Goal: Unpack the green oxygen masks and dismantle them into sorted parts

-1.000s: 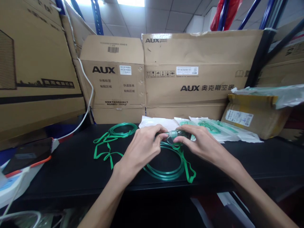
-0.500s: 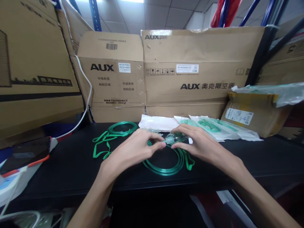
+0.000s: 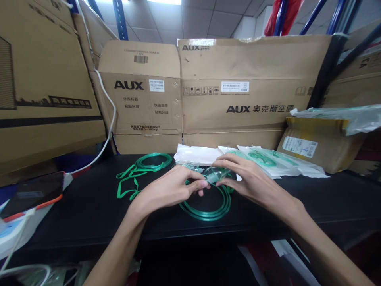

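Observation:
My right hand [image 3: 248, 171] holds a clear, greenish oxygen mask [image 3: 217, 174] by its body, fingers above and thumb below. The mask's narrow connector end points left and slightly down. At that end my left hand [image 3: 180, 182] is closed, thumb against fingers; what is pinched there is mostly hidden, but it looks like the end of the green tubing. Below both hands a coil of green tubing [image 3: 206, 217] lies on the black tabletop [image 3: 89, 210]. Another clear plastic piece [image 3: 192, 167] shows behind my left fingers, partly covered.
A second tubing coil [image 3: 153, 155] with a green elastic strap [image 3: 127, 192] lies to the left. Behind are a white pouch [image 3: 196, 153] and several packed masks [image 3: 268, 159]. Large cardboard boxes [image 3: 253, 67] stand at the back; a phone [image 3: 32, 194] lies far left.
The mask has turned, its connector end dipping a little. My left fingertips have shifted slightly. The green strap loop right of the near coil has moved up toward my right hand.

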{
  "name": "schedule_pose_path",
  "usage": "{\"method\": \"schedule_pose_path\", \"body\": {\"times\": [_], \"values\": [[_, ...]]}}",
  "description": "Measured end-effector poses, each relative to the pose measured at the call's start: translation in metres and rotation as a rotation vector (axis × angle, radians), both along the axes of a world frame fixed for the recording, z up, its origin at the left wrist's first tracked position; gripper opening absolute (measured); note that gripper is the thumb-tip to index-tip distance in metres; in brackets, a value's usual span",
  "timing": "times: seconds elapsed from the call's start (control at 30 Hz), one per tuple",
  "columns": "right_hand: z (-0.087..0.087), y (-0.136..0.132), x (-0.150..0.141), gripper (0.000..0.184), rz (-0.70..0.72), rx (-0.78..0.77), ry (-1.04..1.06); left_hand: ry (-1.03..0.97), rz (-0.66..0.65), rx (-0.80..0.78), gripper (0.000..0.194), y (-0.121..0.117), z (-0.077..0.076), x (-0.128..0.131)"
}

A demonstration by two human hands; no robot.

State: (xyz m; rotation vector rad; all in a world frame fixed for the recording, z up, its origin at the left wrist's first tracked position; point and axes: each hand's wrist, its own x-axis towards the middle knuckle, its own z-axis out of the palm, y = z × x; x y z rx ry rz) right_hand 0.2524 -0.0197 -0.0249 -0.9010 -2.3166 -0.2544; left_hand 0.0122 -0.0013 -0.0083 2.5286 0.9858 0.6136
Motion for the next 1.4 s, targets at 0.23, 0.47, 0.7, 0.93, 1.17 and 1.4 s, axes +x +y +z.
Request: {"method": "schedule_pose_path", "body": {"times": [0.23, 0.47, 0.7, 0.93, 1.17, 1.4], "values": [[-0.002, 0.003, 0.001, 0.030, -0.041, 0.067, 0.007, -0.056, -0.002, 0.117, 0.029, 0.001, -0.001, 0.006], [-0.001, 0.004, 0.001, 0.028, -0.026, 0.054, 0.052, -0.064, 0.030, 0.155, 0.027, 0.001, -0.003, 0.011], [-0.002, 0.004, 0.000, 0.027, -0.014, 0.047, 0.093, -0.021, 0.055, 0.131, 0.027, 0.000, -0.002, 0.012], [0.001, -0.002, -0.004, 0.024, -0.040, -0.015, 0.108, -0.019, 0.067, 0.167, 0.027, 0.001, -0.004, 0.012], [0.002, 0.001, -0.004, 0.025, -0.073, -0.057, 0.097, -0.046, 0.070, 0.165, 0.029, 0.001, -0.005, 0.013], [0.001, 0.003, 0.002, 0.028, -0.121, -0.153, 0.101, -0.082, 0.077, 0.216, 0.027, -0.002, -0.005, 0.013]]}}
